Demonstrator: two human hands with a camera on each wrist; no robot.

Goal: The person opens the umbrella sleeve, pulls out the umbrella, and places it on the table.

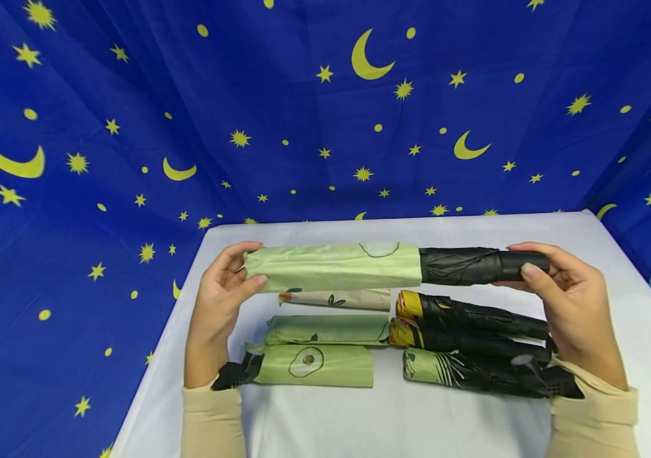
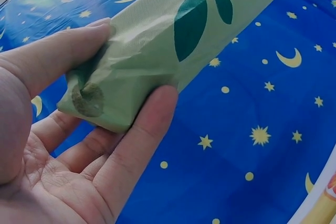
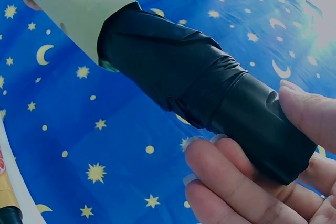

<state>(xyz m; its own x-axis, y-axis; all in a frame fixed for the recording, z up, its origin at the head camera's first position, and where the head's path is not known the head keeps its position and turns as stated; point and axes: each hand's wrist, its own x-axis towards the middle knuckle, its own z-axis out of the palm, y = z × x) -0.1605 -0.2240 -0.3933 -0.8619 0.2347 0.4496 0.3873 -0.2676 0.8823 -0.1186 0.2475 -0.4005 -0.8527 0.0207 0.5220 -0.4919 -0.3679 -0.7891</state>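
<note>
Above the table, both hands hold a folded black umbrella [image 1: 459,266] that is partly inside a light green sleeve [image 1: 331,270]. My left hand [image 1: 219,299] pinches the sleeve's far left end between thumb and fingers; in the left wrist view that end is creased, with dark green leaf prints along the cloth. At the other end my right hand [image 1: 574,286] grips the umbrella's black handle [image 3: 262,129], thumb on one side and fingers on the other. The umbrella's middle sticks out of the sleeve's mouth, its front part hidden inside.
On the white table [image 1: 325,423] lie a cream sleeve [image 1: 339,299], a green sleeve [image 1: 328,329] and an avocado-print sleeve [image 1: 336,366] at left. At right are two black-and-yellow umbrellas [image 1: 474,313] and a black-and-green umbrella [image 1: 462,372]. Blue star-print cloth [image 1: 302,95] rises behind.
</note>
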